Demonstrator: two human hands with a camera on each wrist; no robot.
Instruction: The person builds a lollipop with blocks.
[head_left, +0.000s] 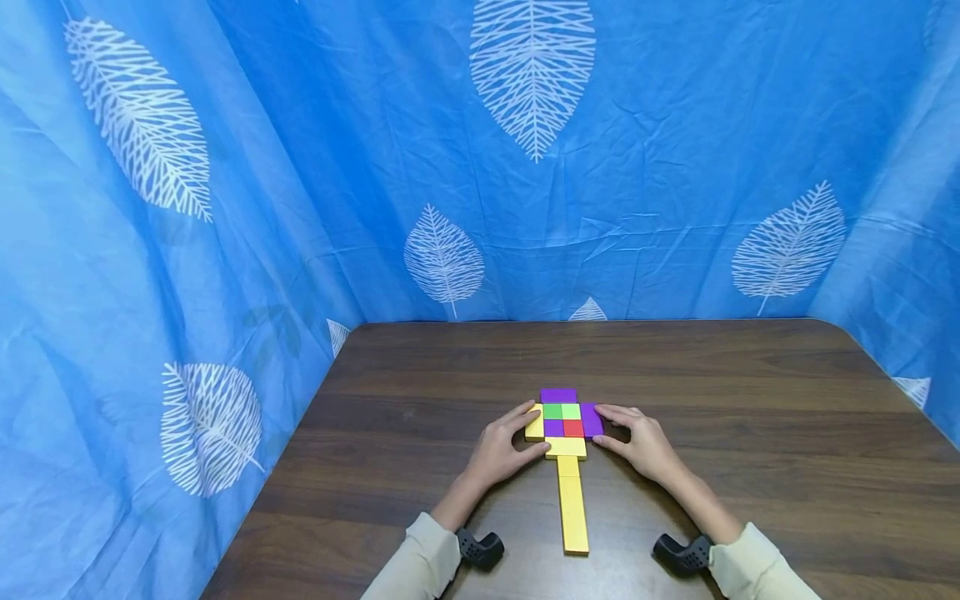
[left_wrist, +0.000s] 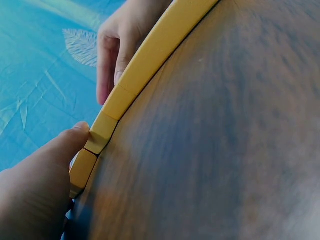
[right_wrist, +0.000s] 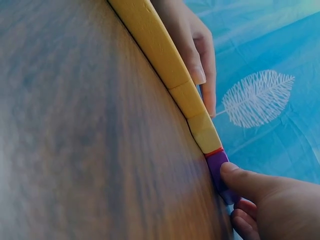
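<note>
Flat coloured blocks form a figure on the table. Two green blocks [head_left: 562,412], a small purple block [head_left: 553,428] and a red block [head_left: 573,428] make its middle square. My left hand [head_left: 498,450] grips the yellow block [head_left: 533,428] on the square's left side; its thumb tip touches the left end of the yellow crosspiece [head_left: 566,448] below. Opposite, my right hand [head_left: 643,443] holds the upright purple block [head_left: 590,420] by its outer side, thumb at the lower corner and fingers at the upper. In the right wrist view, the right thumb [right_wrist: 235,172] presses that purple block.
Another purple block [head_left: 558,396] lies along the top of the square. A long yellow strip [head_left: 573,512] runs from the crosspiece toward me. The brown wooden table [head_left: 360,500] is backed by a blue curtain [head_left: 637,167] with white leaf prints.
</note>
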